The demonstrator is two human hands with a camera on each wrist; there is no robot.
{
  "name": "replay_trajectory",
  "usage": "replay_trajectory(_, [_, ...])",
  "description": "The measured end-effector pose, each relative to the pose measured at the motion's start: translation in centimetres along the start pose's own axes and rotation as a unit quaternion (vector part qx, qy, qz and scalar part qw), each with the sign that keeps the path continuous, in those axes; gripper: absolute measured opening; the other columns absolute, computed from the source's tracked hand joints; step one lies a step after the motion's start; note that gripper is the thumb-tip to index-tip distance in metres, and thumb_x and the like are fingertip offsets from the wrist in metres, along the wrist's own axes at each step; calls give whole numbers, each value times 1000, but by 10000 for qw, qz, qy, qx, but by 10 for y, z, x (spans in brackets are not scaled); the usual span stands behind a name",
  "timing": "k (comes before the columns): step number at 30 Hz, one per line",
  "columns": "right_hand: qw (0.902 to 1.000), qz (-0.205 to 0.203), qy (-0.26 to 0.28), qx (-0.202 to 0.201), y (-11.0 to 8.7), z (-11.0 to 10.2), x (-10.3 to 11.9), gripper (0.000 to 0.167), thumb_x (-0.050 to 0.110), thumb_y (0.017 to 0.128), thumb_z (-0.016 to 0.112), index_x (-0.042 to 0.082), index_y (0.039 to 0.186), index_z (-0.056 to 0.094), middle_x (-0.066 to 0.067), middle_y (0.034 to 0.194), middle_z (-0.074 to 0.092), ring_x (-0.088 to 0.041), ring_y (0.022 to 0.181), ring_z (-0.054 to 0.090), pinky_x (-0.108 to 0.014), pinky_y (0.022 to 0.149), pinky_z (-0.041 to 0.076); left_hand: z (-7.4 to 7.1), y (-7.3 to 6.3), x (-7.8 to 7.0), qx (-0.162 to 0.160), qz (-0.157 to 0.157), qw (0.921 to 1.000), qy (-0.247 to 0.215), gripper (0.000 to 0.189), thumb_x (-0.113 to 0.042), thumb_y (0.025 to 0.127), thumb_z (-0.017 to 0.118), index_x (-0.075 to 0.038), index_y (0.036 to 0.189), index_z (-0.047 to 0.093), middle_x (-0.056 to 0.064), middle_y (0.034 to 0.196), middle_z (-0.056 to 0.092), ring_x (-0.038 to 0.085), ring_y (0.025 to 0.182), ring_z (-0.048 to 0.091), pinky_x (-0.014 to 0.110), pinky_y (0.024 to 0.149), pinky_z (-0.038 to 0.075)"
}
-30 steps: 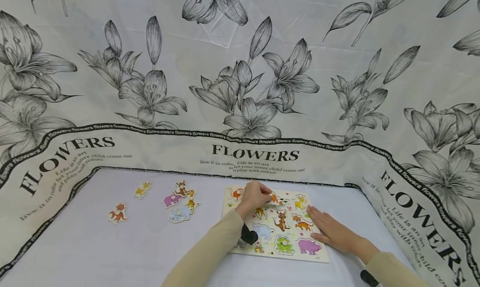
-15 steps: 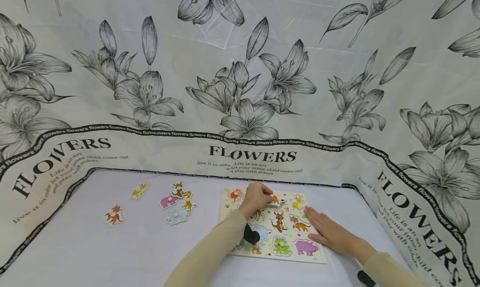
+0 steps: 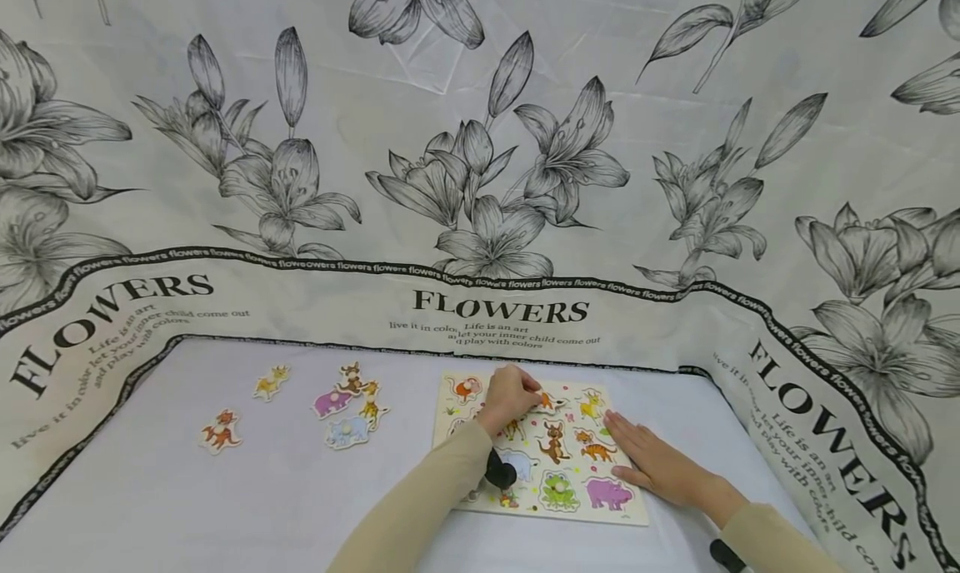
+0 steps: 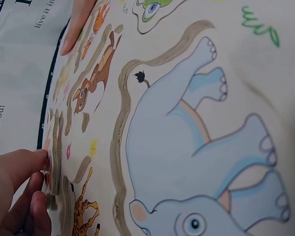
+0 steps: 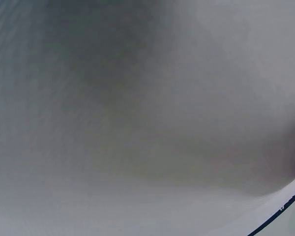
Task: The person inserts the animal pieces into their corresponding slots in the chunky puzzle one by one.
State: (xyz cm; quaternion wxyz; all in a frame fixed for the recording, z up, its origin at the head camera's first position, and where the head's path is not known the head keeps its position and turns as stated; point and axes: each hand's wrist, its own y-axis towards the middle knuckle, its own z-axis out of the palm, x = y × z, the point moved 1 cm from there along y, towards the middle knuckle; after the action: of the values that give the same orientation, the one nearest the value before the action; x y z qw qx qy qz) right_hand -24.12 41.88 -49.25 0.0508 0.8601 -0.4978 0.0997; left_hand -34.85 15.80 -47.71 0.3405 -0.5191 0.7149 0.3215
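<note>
A wooden animal puzzle board (image 3: pixel 555 513) lies on the right part of the table, with printed and recessed animal shapes. My left hand (image 3: pixel 508 400) is over its upper middle, thumb and fingers pinching an orange animal puzzle piece (image 3: pixel 551 401) that they partly cover. From the left wrist view, the left hand (image 4: pixel 19 191) is at the board's far side, beyond a large printed blue elephant (image 4: pixel 187 137). Straight fingers of my right hand (image 3: pixel 663 463) rest on the board's right edge. The right wrist view is mostly blurred cloth.
To the left, a purple hippo piece (image 3: pixel 331 403), a blue elephant piece (image 3: pixel 347 431), a giraffe piece (image 3: pixel 371 404) and a brown piece (image 3: pixel 350 379) lie bunched. A yellow piece (image 3: pixel 272 383) and an orange kangaroo-like piece (image 3: pixel 221 431) lie farther left. Flower-print cloth (image 3: pixel 480 223) rises behind.
The whole head view has shifted slightly, so board and loose pieces appear a little farther left. Both hands keep nearly the same places on the board.
</note>
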Motion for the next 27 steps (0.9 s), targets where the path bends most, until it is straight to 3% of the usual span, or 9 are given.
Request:
replay_trajectory(4, [10000, -49, 9, -37, 0, 0, 0, 73, 45, 98, 46, 1, 151, 22, -22, 157, 21, -3, 146, 0, -2, 105, -12, 2, -2, 1, -36, 49, 10000, -45, 8, -10, 77, 78, -9, 85, 77, 2, 77, 72, 4, 60, 58, 19, 55, 47])
replay_trajectory(16, [9999, -16, 139, 78, 0, 0, 2, 74, 46, 98, 46, 0, 151, 21, -22, 157, 20, 5, 143, -6, -2, 104, -13, 9, -5, 2, -246, 385, 9989, -62, 11, -6, 78, 77, -5, 88, 76, 6, 81, 73, 9, 68, 64, 19, 60, 50])
replay_trajectory(27, [9998, -166, 32, -126, 0, 0, 0, 73, 44, 98, 47, -1, 150, 23, -23, 156, 23, 13, 138, -11, -2, 105, -13, 12, -7, -2, -466, 400, 9981, -38, 11, -7, 79, 76, -6, 89, 76, 5, 82, 73, 10, 71, 66, 21, 63, 51])
